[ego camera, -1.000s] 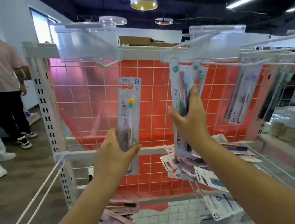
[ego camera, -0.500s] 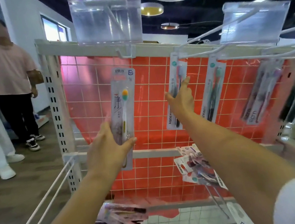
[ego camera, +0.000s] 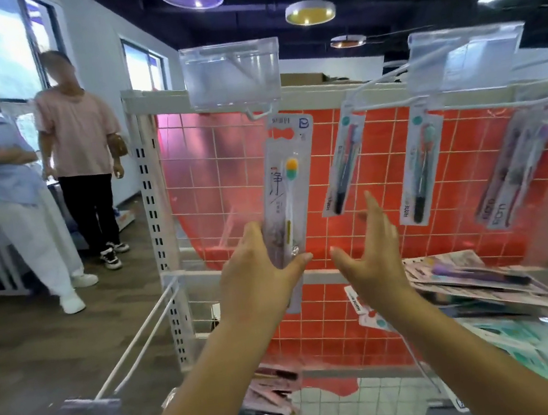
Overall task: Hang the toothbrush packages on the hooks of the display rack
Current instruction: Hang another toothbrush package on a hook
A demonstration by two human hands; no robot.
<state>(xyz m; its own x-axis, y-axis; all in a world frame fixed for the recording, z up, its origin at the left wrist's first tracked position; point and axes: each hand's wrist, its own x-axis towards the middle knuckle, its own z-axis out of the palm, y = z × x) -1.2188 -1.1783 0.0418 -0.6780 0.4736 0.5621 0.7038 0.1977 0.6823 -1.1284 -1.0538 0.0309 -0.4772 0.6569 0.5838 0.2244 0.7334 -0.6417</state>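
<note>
My left hand [ego camera: 260, 278] grips the lower end of a long clear toothbrush package [ego camera: 287, 185] with an orange-and-green brush head. The package stands upright, its top just below the leftmost white hook [ego camera: 261, 114] under a clear label holder [ego camera: 232, 72]. My right hand [ego camera: 371, 254] is beside it with fingers spread, holding nothing. To the right, three toothbrush packages hang from hooks of the display rack [ego camera: 153, 194]: one [ego camera: 343, 164], a second [ego camera: 421, 165] and a third [ego camera: 516, 167].
Several loose packages lie in a pile on the wire shelf [ego camera: 474, 279] at the right and on the lower level [ego camera: 269, 408]. Two people [ego camera: 79, 152] stand on the wooden floor at the left. White rods [ego camera: 137, 344] stick out low at the rack's left side.
My right hand let go of the hanging package and drew back down toward the left hand. My left hand raised its package closer to the leftmost hook. The view shifted right.
</note>
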